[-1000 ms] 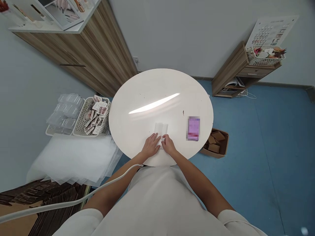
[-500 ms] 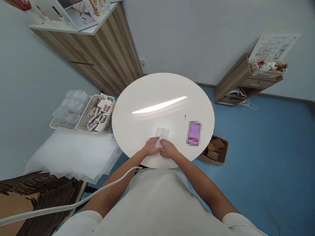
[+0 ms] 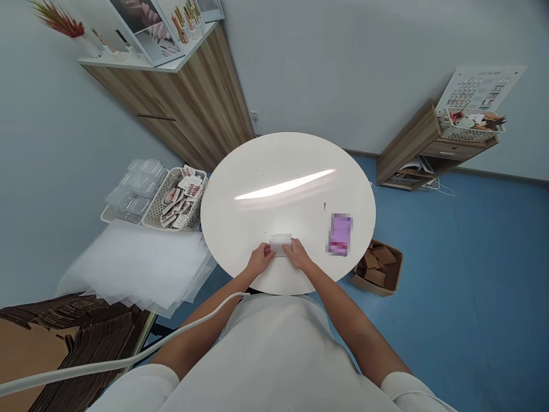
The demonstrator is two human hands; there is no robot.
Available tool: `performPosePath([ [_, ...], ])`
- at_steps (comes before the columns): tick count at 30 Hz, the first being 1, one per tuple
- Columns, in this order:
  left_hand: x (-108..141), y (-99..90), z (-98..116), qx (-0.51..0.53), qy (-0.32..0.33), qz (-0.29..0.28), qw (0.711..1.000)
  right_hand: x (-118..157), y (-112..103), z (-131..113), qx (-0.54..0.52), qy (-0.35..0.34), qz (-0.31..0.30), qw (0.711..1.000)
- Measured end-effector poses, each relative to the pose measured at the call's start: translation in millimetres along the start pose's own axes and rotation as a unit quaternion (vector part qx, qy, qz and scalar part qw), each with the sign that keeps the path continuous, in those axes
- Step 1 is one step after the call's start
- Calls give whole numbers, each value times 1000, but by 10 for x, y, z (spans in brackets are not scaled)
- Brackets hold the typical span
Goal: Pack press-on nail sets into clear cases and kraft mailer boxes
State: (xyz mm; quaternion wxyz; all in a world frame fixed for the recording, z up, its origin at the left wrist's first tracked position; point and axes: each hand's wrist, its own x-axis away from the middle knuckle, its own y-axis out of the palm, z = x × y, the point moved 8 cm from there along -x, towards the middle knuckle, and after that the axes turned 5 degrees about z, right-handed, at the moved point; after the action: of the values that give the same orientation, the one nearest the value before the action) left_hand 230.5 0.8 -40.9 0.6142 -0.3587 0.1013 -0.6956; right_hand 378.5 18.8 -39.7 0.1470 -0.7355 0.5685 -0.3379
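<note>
A small folded white sheet (image 3: 280,247), thin and slightly see-through like packing foam, lies near the front edge of the round white table (image 3: 283,154). At its left end, my left hand (image 3: 259,259) pinches the edge between thumb and fingertips. My right hand (image 3: 297,254) grips the right end, thumb over the fold and fingers along the far side. Whether anything is wrapped inside the fold cannot be seen. To the right of my hands, apart from them, rests a purple pixelated rectangle (image 3: 341,234) whose details are blurred out.
Left of the table, large white sheets (image 3: 137,260) are stacked beside a basket of printed cards (image 3: 182,197) and clear plastic boxes (image 3: 139,183). A cardboard box (image 3: 381,269) stands on the floor at right. A white cable (image 3: 171,335) crosses over my left arm.
The white sheet has gone from a longer upright strip to a shorter, wider fold. My hands have moved apart to its two ends. The view has shifted slightly.
</note>
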Motion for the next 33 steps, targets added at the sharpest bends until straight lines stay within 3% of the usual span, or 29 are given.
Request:
performPosePath([
  [5,-38,-31,-41,-39,-27,32,998,-38,-21,50,4,15,51,999],
  [11,-55,-66,-134,-37,-96,44,994,157,-97,185,-52,16,143,988],
  [19,34,-171,-180,7,-115,48,992,519,-159,407,-113,2,130,985],
  [26,60,-117,-281,117,-148,16,982,470,-141,399,-203,79,101,971],
  [30,28,-94,-200,171,-123,12,978,397,-95,367,-273,149,108,944],
  [33,27,-43,-168,198,-113,-27,973,398,-37,379,-335,181,94,920],
])
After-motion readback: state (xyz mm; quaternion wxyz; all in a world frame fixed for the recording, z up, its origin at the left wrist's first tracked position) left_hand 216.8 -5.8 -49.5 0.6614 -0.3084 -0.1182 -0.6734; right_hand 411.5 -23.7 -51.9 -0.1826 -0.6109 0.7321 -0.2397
